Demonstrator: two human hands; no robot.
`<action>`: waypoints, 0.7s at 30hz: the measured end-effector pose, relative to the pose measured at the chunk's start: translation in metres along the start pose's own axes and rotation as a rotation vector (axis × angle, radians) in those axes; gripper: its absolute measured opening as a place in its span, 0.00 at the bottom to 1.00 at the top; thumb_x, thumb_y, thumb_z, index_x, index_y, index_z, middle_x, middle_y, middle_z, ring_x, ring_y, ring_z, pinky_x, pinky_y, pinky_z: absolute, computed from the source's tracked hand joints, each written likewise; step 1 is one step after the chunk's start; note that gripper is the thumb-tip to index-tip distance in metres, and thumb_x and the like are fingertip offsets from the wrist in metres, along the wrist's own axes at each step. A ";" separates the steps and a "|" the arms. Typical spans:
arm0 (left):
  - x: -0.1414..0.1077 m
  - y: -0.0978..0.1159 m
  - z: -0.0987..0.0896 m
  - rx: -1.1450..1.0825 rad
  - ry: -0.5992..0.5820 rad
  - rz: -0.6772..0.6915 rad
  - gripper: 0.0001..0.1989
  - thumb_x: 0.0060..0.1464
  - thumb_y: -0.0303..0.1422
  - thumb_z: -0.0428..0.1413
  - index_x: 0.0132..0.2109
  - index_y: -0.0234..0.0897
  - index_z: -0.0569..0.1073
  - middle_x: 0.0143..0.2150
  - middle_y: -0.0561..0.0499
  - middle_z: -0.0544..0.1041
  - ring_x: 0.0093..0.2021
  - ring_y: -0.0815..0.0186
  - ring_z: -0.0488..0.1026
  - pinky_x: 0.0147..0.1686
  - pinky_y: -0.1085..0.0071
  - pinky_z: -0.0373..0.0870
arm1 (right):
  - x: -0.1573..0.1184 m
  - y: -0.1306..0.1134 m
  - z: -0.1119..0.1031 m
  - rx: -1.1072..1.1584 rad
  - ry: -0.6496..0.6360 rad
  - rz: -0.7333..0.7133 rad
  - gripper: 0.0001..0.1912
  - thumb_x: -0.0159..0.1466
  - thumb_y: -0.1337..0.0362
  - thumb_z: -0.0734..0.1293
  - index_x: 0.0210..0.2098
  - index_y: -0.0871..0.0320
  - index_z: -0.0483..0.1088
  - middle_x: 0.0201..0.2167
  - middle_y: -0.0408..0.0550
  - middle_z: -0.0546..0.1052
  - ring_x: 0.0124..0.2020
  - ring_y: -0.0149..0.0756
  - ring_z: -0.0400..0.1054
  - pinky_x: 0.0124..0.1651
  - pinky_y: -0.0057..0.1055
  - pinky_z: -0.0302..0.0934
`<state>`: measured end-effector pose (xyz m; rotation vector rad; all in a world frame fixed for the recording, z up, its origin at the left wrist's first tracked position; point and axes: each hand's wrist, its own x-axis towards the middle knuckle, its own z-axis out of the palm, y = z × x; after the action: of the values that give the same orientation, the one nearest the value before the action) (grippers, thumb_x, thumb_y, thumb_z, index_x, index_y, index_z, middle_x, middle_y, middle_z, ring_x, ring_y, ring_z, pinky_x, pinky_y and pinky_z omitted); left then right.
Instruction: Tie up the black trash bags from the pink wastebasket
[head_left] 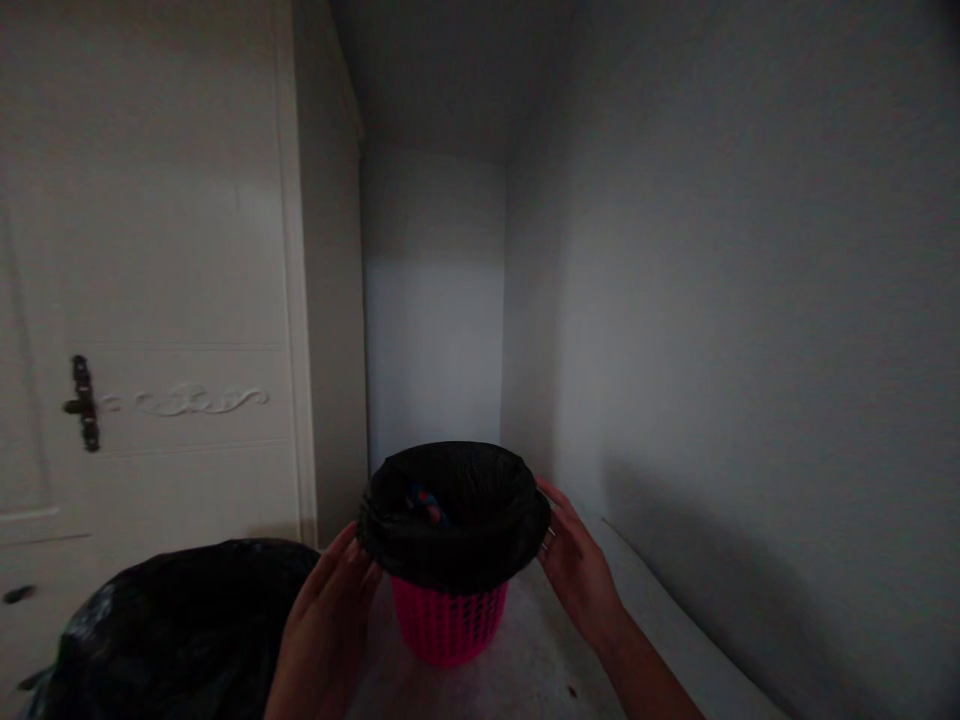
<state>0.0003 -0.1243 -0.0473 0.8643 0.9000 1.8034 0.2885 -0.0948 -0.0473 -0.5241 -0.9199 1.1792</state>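
Observation:
A pink lattice wastebasket (448, 625) is in the middle of the head view, lined with a black bin bag (457, 560) folded down over its rim. Inside the liner lies a small blue and red item (429, 503) whose kind I cannot make out. My left hand (334, 590) grips the left side of the lined rim, its fingertips partly hidden. On the opposite side, my right hand (574, 555) has its fingers curled against the rim. The basket appears upright between both hands.
A large black plastic bag (180, 620) bulges at the lower left, close to my left forearm. Behind it stands a white wardrobe (172, 250) with a dark handle (85, 403). A grey wall (750, 300) runs along the right, and a pale surface (547, 670) extends below the basket.

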 end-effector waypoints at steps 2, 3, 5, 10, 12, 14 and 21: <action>-0.006 0.007 -0.003 0.074 0.000 0.093 0.33 0.50 0.43 0.67 0.64 0.54 0.71 0.61 0.51 0.80 0.62 0.56 0.76 0.60 0.61 0.75 | -0.006 -0.010 0.001 -0.088 -0.085 -0.030 0.30 0.59 0.53 0.74 0.61 0.46 0.73 0.62 0.50 0.78 0.60 0.52 0.72 0.55 0.45 0.68; -0.007 0.010 -0.005 0.151 -0.011 0.170 0.35 0.51 0.42 0.68 0.65 0.55 0.70 0.63 0.51 0.79 0.63 0.56 0.75 0.60 0.61 0.74 | -0.009 -0.014 0.001 -0.157 -0.117 -0.061 0.32 0.58 0.57 0.74 0.62 0.45 0.72 0.63 0.49 0.77 0.59 0.51 0.71 0.55 0.43 0.68; -0.006 0.013 -0.008 0.357 -0.040 0.356 0.33 0.54 0.42 0.65 0.66 0.54 0.70 0.65 0.49 0.76 0.63 0.54 0.74 0.59 0.59 0.75 | -0.012 -0.019 0.000 -0.356 -0.147 -0.142 0.34 0.58 0.61 0.75 0.64 0.45 0.71 0.62 0.49 0.76 0.55 0.49 0.71 0.53 0.41 0.67; 0.005 0.022 -0.011 0.825 -0.074 0.741 0.23 0.59 0.44 0.60 0.61 0.50 0.76 0.61 0.44 0.75 0.60 0.47 0.73 0.59 0.48 0.73 | -0.013 -0.025 -0.002 -0.842 -0.160 -0.375 0.23 0.64 0.57 0.74 0.59 0.43 0.77 0.52 0.50 0.79 0.47 0.46 0.71 0.50 0.42 0.67; 0.007 0.025 -0.011 0.930 -0.073 0.808 0.22 0.61 0.45 0.58 0.60 0.49 0.77 0.59 0.43 0.76 0.60 0.46 0.73 0.63 0.46 0.69 | -0.012 -0.029 -0.001 -0.884 -0.174 -0.417 0.20 0.67 0.56 0.72 0.58 0.43 0.78 0.48 0.51 0.79 0.44 0.46 0.71 0.47 0.40 0.67; 0.008 0.029 -0.009 0.991 -0.070 0.833 0.20 0.63 0.46 0.56 0.59 0.48 0.77 0.59 0.42 0.76 0.60 0.46 0.73 0.63 0.46 0.68 | -0.010 -0.033 0.001 -0.895 -0.176 -0.445 0.17 0.69 0.54 0.69 0.56 0.44 0.79 0.44 0.51 0.79 0.42 0.45 0.71 0.44 0.38 0.67; 0.008 0.047 0.018 1.017 -0.050 0.800 0.21 0.66 0.48 0.51 0.56 0.43 0.78 0.56 0.42 0.79 0.59 0.48 0.75 0.63 0.48 0.68 | 0.000 -0.041 0.021 -0.967 -0.065 -0.520 0.23 0.72 0.46 0.63 0.30 0.53 0.78 0.30 0.48 0.75 0.33 0.42 0.68 0.40 0.36 0.61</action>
<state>-0.0067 -0.1278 0.0025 2.1291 1.6287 1.8781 0.2931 -0.1107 -0.0047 -0.9354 -1.5612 0.2211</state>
